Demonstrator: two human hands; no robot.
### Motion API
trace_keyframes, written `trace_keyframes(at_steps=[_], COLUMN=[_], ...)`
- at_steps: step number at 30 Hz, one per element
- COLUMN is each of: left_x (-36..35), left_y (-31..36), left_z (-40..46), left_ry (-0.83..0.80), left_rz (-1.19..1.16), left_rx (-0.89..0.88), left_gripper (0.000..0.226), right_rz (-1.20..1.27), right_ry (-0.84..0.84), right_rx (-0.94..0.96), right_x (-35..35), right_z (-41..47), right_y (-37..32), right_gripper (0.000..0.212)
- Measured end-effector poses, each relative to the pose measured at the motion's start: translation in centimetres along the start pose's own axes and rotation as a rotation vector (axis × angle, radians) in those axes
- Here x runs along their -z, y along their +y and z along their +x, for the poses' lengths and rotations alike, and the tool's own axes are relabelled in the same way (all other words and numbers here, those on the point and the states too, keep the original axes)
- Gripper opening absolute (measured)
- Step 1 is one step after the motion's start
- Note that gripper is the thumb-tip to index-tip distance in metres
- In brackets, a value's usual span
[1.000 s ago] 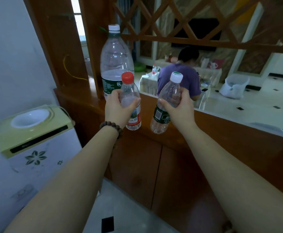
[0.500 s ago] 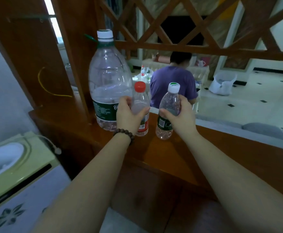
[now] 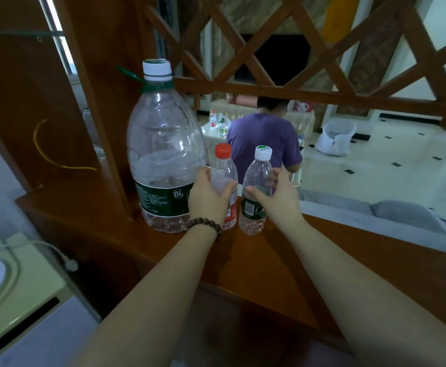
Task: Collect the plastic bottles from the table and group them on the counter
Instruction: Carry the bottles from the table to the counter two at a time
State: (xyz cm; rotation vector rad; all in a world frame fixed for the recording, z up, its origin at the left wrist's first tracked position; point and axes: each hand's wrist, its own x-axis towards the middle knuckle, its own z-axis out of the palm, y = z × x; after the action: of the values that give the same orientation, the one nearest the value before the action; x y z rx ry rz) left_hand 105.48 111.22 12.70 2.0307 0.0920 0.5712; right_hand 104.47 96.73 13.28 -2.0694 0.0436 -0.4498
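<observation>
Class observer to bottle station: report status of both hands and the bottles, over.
Left hand grips red-capped bottle, right hand grips white-capped bottle. Both stand on wooden counter beside large 6L bottle. Nothing in the way.

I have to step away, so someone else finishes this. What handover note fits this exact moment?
Left hand grips the red-capped bottle; right hand grips the white-capped bottle.
Both small bottles stand upright on the wooden counter, right of the large 6L bottle.
Done: three bottles grouped on the counter.
Left: let go of both, then fetch the bottles on the far table.
</observation>
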Motion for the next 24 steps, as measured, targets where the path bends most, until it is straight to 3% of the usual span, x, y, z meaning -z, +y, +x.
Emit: trace_keyframes(at_steps=[8,19,24], left_x=[-0.4,-0.4,0.1], left_y=[-0.5,-0.5,-1.0], left_z=[0.6,0.7,-0.7], left_ry=[0.003,-0.068,-0.069], left_rz=[0.25,0.336,0.357], left_rx=[-0.12,-0.103,-0.151], left_gripper=[0.068,0.068,0.06], right_rz=[-0.008,-0.044,-0.095], right_ry=[-0.012,-0.103,-0.135], right_rx=[-0.008,0.031,0.014], right_x=[0.1,1.0,1.7], right_z=[0.2,0.1,-0.8], right_y=[0.3,-0.1,0.5], right_gripper=[0.065,0.049,0.075])
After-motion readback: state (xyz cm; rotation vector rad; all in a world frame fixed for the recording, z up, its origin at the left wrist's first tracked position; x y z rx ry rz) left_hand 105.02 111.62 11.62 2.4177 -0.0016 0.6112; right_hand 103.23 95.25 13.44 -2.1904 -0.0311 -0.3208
